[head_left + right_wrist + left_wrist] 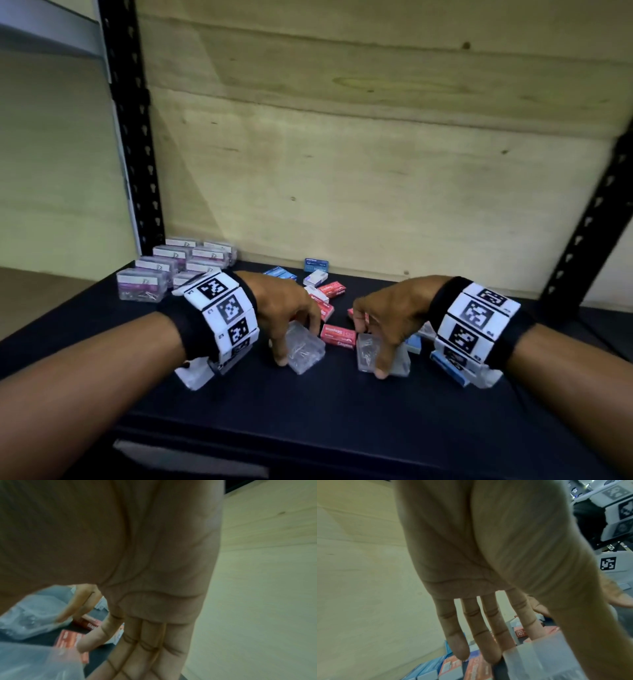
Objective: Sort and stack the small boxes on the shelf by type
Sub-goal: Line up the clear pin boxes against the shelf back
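On the dark shelf point(102, 329), the left hand point(284, 305) pinched a clear box point(305, 349) between thumb and fingers, while the right hand point(390, 315) gripped another clear box point(368, 353); red boxes point(337, 337) lay between them, sorted clear boxes point(171, 270) rear-left.

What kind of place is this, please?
Probably a storeroom or stockroom: a black slotted metal shelf upright, a pale plywood back panel, and small red staple boxes beside stacked clear paper-clip boxes.
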`<state>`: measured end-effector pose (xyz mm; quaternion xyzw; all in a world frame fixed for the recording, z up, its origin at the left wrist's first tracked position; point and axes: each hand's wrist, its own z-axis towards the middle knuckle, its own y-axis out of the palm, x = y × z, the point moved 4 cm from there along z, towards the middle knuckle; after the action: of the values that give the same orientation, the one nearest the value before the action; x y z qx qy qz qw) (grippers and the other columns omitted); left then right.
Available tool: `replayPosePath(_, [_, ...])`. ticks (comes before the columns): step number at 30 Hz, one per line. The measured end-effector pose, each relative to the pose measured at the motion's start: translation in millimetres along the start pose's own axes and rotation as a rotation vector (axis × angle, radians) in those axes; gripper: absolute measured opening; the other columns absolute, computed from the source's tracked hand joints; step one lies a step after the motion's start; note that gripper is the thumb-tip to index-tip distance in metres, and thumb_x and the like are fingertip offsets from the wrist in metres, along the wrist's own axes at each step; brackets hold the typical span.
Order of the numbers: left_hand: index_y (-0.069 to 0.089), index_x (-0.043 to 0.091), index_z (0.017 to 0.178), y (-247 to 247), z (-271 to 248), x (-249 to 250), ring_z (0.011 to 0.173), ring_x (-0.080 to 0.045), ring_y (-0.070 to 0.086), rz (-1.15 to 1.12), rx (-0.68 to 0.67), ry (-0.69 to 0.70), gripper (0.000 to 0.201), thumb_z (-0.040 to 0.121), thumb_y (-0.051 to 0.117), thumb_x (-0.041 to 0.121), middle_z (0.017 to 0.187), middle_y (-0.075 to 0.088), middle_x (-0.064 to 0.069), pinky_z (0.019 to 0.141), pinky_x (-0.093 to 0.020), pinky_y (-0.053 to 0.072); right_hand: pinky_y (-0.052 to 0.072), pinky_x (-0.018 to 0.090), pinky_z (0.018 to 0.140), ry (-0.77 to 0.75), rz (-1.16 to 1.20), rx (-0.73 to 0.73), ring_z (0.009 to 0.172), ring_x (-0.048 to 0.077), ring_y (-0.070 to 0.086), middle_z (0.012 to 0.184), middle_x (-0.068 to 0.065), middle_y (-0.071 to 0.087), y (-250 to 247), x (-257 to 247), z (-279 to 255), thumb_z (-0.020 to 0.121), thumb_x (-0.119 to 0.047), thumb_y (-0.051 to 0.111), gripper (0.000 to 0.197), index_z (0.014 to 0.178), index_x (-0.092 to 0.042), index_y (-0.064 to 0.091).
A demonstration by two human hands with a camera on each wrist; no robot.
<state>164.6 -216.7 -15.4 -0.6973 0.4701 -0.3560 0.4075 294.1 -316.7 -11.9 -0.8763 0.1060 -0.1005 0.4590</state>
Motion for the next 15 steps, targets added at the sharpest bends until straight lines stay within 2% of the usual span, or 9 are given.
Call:
replayPosePath(4, [0.064, 0.037, 0.121, -0.3, -7.2, 2.0, 0.089, -0.005, 0.056, -0.075, -0.033, -0.044, 0.053, 0.072, 0.081, 0.047, 0.104, 0.062, 0.012, 0.070, -0.017, 0.043, 0.050, 0.038, 0.084, 0.005, -0.025, 0.031, 0.088, 0.017, 0.054, 0.098, -0.006, 0.054, 8.7, -2.8, -1.0, 0.064, -0.038, 0.090, 0.066, 0.108, -0.030, 0.041])
replayPosePath(6, [0.064, 0.039, 0.122, 1.0, -10.4, 2.2, 0.086, 0.001, 0.055, -0.116, -0.068, -0.072, 0.049, 0.077, 0.074, 0.053, 0.097, 0.061, 0.020, 0.068, -0.014, 0.037, 0.050, 0.035, 0.083, -0.001, 0.018, 0.017, 0.088, 0.016, 0.057, 0.100, -0.005, 0.060, 7.9, -3.5, -4.3, 0.068, -0.038, 0.087, 0.063, 0.112, -0.029, 0.043])
replayPosePath(8, [0.064, 0.042, 0.123, 2.2, -13.2, 1.3, 0.097, 0.001, 0.057, -0.154, -0.108, -0.085, 0.046, 0.080, 0.069, 0.058, 0.107, 0.063, 0.021, 0.077, -0.015, 0.039, 0.053, 0.032, 0.082, -0.007, 0.092, -0.003, 0.087, 0.015, 0.060, 0.108, 0.001, 0.067, 4.8, -2.6, -9.1, 0.074, -0.035, 0.082, 0.057, 0.118, -0.027, 0.047])
replayPosePath(11, [0.064, 0.045, 0.122, 4.7, -16.0, -0.3, 0.112, -0.006, 0.059, -0.194, -0.150, -0.109, 0.042, 0.082, 0.064, 0.061, 0.121, 0.065, 0.013, 0.103, -0.031, 0.043, 0.059, 0.028, 0.077, -0.011, 0.230, -0.016, 0.086, 0.015, 0.065, 0.116, 0.007, 0.067, 0.4, 2.0, -12.8, 0.083, -0.023, 0.073, 0.042, 0.122, -0.021, 0.057])
replayPosePath(13, [0.066, 0.043, 0.120, 6.1, -15.4, -0.7, 0.111, -0.008, 0.061, -0.249, -0.155, -0.114, 0.037, 0.086, 0.061, 0.058, 0.120, 0.067, 0.010, 0.104, -0.035, 0.045, 0.060, 0.030, 0.074, -0.009, 0.306, -0.015, 0.084, 0.014, 0.065, 0.111, 0.004, 0.065, 0.0, 5.3, -14.5, 0.087, -0.019, 0.067, 0.032, 0.118, -0.019, 0.063])
replayPosePath(15, [0.067, 0.036, 0.122, 6.4, -13.8, -1.7, 0.109, -0.012, 0.063, -0.318, -0.146, -0.120, 0.036, 0.091, 0.059, 0.051, 0.118, 0.067, 0.009, 0.100, -0.033, 0.049, 0.061, 0.037, 0.079, -0.001, 0.365, -0.015, 0.084, 0.014, 0.061, 0.101, -0.001, 0.061, 1.3, 7.6, -15.3, 0.089, -0.015, 0.062, 0.016, 0.104, -0.018, 0.068])
